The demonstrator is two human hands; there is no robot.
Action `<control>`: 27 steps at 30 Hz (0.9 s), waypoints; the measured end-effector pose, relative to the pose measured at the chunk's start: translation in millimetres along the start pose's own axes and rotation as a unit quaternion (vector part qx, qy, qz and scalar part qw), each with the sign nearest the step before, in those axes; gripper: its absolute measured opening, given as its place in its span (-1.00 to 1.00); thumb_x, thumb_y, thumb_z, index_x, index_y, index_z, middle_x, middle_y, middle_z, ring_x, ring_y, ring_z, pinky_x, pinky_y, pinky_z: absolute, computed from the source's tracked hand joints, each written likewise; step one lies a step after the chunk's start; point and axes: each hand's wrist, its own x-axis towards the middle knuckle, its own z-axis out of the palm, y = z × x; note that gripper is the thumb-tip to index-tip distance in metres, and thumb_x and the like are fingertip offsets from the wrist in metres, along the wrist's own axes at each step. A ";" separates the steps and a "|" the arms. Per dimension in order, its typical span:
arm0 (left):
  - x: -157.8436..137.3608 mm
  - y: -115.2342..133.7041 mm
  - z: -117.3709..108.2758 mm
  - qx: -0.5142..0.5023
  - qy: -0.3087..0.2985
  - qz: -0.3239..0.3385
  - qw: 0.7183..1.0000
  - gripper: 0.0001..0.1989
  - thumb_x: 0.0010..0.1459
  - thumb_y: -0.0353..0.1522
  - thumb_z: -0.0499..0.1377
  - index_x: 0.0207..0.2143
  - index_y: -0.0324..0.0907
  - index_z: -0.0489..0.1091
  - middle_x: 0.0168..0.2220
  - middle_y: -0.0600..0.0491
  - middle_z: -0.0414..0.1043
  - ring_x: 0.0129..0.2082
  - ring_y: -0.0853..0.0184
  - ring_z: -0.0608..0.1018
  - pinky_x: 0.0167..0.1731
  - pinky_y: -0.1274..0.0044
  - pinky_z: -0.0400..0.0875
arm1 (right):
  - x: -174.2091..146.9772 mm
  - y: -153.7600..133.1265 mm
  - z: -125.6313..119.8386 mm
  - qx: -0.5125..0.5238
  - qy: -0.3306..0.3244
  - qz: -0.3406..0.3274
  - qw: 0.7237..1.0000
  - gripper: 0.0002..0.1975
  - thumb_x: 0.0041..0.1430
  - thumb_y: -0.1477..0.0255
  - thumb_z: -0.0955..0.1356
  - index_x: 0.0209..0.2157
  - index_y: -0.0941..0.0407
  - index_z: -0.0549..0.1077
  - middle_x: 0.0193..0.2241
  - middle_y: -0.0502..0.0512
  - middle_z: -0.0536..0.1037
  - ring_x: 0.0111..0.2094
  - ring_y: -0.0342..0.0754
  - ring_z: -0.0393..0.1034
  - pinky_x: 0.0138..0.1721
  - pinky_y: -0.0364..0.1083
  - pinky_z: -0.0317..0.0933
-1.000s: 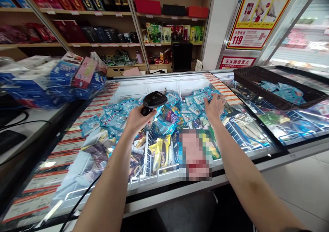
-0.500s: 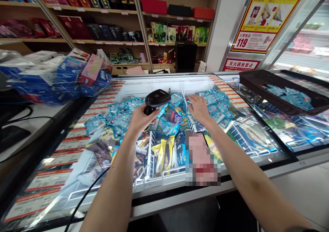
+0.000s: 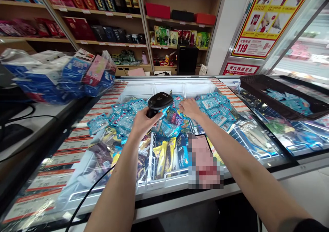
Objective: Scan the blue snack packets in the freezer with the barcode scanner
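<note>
My left hand (image 3: 145,122) is wrapped round the handle of a black barcode scanner (image 3: 160,100), its head tilted toward the right over the freezer. My right hand (image 3: 189,107) reaches low over small blue packets (image 3: 213,103), fingers bent and pointing left; no packet shows clearly in its grasp. More blue packets (image 3: 123,120) lie spread on the glass freezer top to the left of the scanner. A phone (image 3: 203,142), mostly pixelated, lies below my right forearm. Ice creams in yellow wrappers (image 3: 166,154) show in the wire baskets under the glass.
A dark brown basket (image 3: 280,105) with several blue packets stands on the right. Plastic-wrapped blue boxes (image 3: 59,74) are stacked at the left. The scanner's black cable (image 3: 96,184) runs beside my left forearm. Shelves with goods (image 3: 108,43) line the back.
My right hand has moved left across the packets, closer to the scanner, and its fingers are more bent. My left hand still holds the scanner. The view has shifted slightly.
</note>
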 end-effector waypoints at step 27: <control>-4.6 2.9 3.9 0.045 -0.054 0.008 0.998 -0.62 0.01 -0.06 0.25 -0.36 -0.22 0.42 -0.65 0.11 0.40 -0.63 0.32 0.48 -0.56 0.55 0.28 | -0.8 15.2 -11.4 0.245 0.078 0.204 0.945 -0.70 0.05 0.20 0.46 -0.39 0.15 0.44 -0.37 0.14 0.58 -0.22 0.12 0.54 -0.25 -0.05 0.35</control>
